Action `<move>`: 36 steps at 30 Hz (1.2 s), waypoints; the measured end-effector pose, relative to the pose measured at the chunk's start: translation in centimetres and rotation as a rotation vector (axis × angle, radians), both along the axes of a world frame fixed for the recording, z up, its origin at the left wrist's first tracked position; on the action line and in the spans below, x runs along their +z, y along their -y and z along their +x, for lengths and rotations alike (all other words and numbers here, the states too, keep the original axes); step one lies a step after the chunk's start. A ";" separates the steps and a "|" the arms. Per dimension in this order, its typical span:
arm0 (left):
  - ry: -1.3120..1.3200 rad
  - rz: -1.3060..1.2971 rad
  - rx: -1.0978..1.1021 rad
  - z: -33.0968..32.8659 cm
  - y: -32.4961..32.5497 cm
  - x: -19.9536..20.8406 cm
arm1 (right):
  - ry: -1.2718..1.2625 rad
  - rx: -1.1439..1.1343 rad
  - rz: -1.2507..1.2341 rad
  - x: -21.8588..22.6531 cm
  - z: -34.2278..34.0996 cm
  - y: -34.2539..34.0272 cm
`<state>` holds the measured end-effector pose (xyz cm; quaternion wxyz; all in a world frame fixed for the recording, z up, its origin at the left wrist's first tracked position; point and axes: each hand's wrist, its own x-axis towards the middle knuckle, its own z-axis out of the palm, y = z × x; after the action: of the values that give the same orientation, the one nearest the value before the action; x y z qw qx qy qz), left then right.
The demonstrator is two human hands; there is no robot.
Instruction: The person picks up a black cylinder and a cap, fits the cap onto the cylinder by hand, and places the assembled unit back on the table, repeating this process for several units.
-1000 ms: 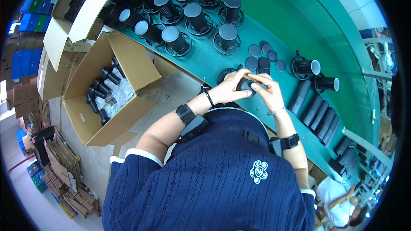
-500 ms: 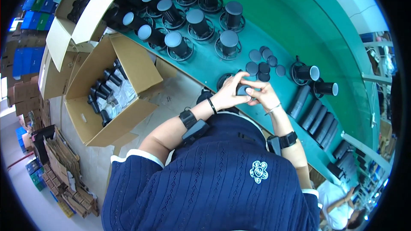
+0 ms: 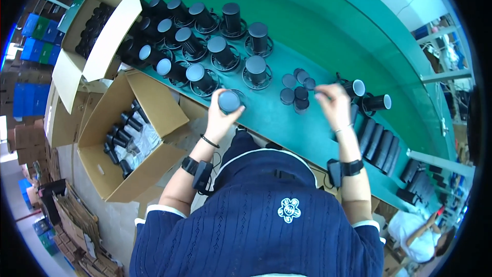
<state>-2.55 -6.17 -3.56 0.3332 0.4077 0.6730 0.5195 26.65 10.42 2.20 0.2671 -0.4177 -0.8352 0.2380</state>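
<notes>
My left hand (image 3: pixel 220 118) is wrapped round a black cylinder topped by a round, dark cap (image 3: pixel 229 101) at the table's near edge. The cylinder's lower part and its base are mostly hidden under the cap and hand. On the right, my right hand (image 3: pixel 335 106) is above the table, its fingers smeared by motion. Just left of it lie several flat dark discs (image 3: pixel 301 93). Beyond it, an uncapped black cylinder (image 3: pixel 357 88) with a white inside lies on its side, and another uncapped cylinder (image 3: pixel 378 102) is next to it.
Rows of capped black cylinders on ring-shaped bases (image 3: pixel 224 52) fill the table's far left. Black tubes (image 3: pixel 378 143) lie along the right. An open cardboard box (image 3: pixel 169 110) with black parts stands left, below another carton (image 3: pixel 110 43). A person in white (image 3: pixel 415 236) is at lower right.
My hands have separated. The left has moved left with the capped cylinder; the right has swung right and up, away from it, toward the discs and uncapped cylinders. The view has shifted slightly.
</notes>
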 end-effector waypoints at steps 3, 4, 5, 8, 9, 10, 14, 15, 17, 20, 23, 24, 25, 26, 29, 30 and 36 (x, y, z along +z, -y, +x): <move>-0.157 0.050 0.068 -1.3 -1.1 -2.6 | 0.420 -0.411 0.205 1.4 4.6 -3.8; -0.194 0.073 0.115 -1.3 -1.5 -3.5 | 0.539 -0.493 0.163 0.6 6.2 -5.0; -0.235 0.094 0.169 -1.5 -1.7 -4.4 | 0.568 -0.513 0.026 0.2 7.4 -5.9; -0.151 0.103 0.107 -0.9 -2.4 -3.6 | 0.402 -0.437 -0.045 -2.9 10.9 -7.6; -0.058 0.117 0.096 -0.6 -2.4 -3.0 | 0.352 -0.425 -0.070 -3.5 11.5 -7.6; -0.095 0.114 0.085 -0.6 -2.3 -2.8 | 0.301 -0.403 -0.097 -4.0 11.6 -7.5; -0.038 0.063 0.047 -1.0 -1.1 -1.7 | 0.272 -0.287 -0.091 0.8 9.1 -4.2; -0.041 0.057 0.051 -0.9 -0.9 -1.4 | 0.269 -0.282 -0.098 2.0 8.5 -3.2; -0.448 0.157 0.160 -0.6 -0.6 -0.4 | 0.205 -0.095 -0.189 3.4 7.6 -1.6; -0.738 0.336 0.126 0.7 1.1 0.7 | 0.210 0.137 -0.247 4.6 4.3 1.1; -0.820 0.465 -0.171 2.9 1.5 1.4 | 0.189 0.332 -0.294 3.5 1.0 3.0; -0.732 0.397 -0.314 3.4 1.5 0.9 | 0.176 0.357 -0.316 2.9 0.2 3.6; -0.642 0.324 -0.450 3.9 1.5 0.4 | 0.163 0.389 -0.339 2.6 -0.9 4.0; -0.565 0.249 -0.535 5.0 1.0 1.2 | 0.186 0.395 -0.361 2.7 -1.9 4.5; -0.174 0.117 -0.570 7.6 0.1 0.9 | 0.028 0.487 -0.296 2.3 -4.2 5.4; -0.043 0.055 -0.576 7.8 -0.1 -0.2 | 0.028 0.499 -0.295 1.9 -4.4 5.1; 0.202 -0.116 -0.543 7.7 -0.6 -0.9 | 0.294 0.289 -0.062 -8.8 -4.5 -3.4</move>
<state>5.15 -5.62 -4.50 0.5480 0.4992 0.5315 0.4099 22.17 13.83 -6.57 0.0925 -0.3316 -0.9088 0.2357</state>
